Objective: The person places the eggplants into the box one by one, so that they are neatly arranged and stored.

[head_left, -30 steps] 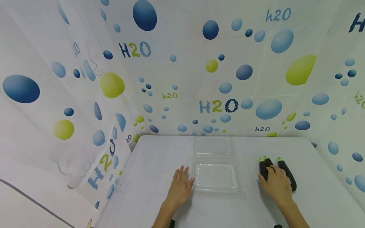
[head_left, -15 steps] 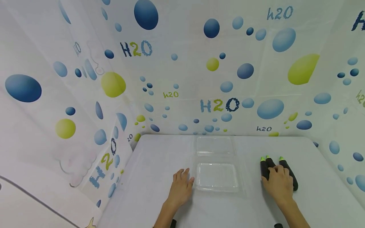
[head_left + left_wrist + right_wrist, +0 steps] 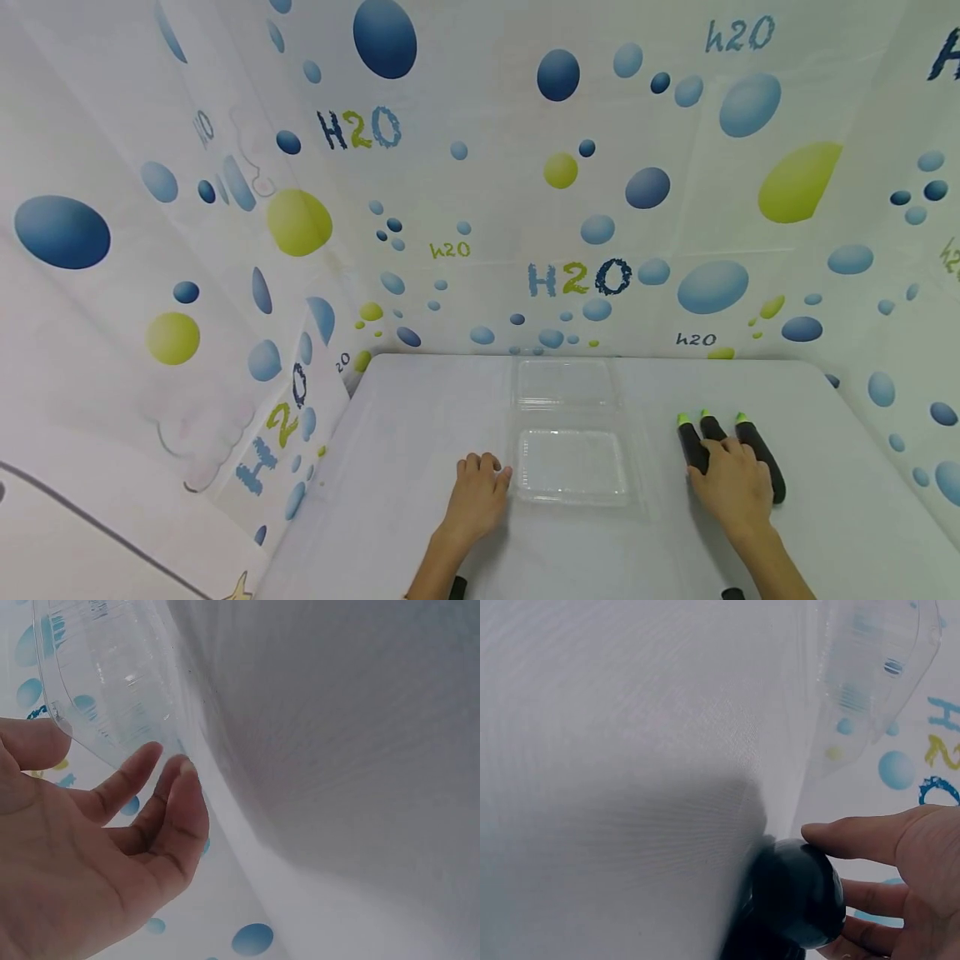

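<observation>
A clear plastic hinged container (image 3: 572, 467) lies unfolded in the middle of the white table, one tray behind the other. My left hand (image 3: 478, 498) is at its left edge, fingers loosely curled; in the left wrist view the thumb (image 3: 34, 742) is right at the container's corner. To the right lie dark, glossy, eggplant-shaped things with light green tips: a left one (image 3: 692, 443), a middle one (image 3: 712, 428) and a right one (image 3: 762, 458). My right hand (image 3: 733, 490) covers part of them. In the right wrist view, thumb and fingers hold one dark rounded body (image 3: 799, 892).
The white table (image 3: 420, 400) reaches back to a white sheet (image 3: 480, 200) printed with blue and green dots and H2O lettering. The sheet also runs along the left and right sides. Small black objects show at the bottom edge beside each forearm.
My left fingers have curled in a little beside the container. The green tip of the left dark thing has swung left, away from the middle one. My right hand has shifted slightly right.
</observation>
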A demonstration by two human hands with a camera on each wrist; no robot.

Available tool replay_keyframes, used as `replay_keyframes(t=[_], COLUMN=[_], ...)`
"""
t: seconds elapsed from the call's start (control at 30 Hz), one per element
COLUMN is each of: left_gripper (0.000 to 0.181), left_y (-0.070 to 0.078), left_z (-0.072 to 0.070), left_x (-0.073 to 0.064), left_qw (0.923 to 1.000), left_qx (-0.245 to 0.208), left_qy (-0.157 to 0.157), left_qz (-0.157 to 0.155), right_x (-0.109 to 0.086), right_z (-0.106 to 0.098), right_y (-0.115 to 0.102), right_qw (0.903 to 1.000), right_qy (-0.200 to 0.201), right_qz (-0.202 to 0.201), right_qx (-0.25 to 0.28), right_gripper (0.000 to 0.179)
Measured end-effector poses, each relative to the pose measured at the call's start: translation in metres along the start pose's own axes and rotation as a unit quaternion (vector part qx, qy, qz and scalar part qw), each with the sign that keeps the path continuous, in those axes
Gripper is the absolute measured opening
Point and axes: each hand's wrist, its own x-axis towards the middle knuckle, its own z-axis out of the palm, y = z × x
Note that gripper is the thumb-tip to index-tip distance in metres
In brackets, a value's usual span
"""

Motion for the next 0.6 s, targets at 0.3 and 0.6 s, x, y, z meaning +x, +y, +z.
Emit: replay_keyframes(t=[0.3, 0.6], left_gripper=[0.033, 0.019], left_y=[0.007, 0.008], left_z=[-0.003, -0.002], left_x=[0.008, 0.016], left_qw=[0.9977, 0.9902], left_qx=[-0.048, -0.122], left_qy=[-0.025, -0.045], left_qz=[-0.041, -0.049], right_x=[0.007, 0.01], right_z=[-0.002, -0.007], right_y=[-0.001, -0.001], right_qw=[1.0, 0.9999], right_qy=[-0.002, -0.012], right_qz=[-0.005, -0.006], right_qx=[0.001, 0.009], right_gripper=[0.053, 0.052])
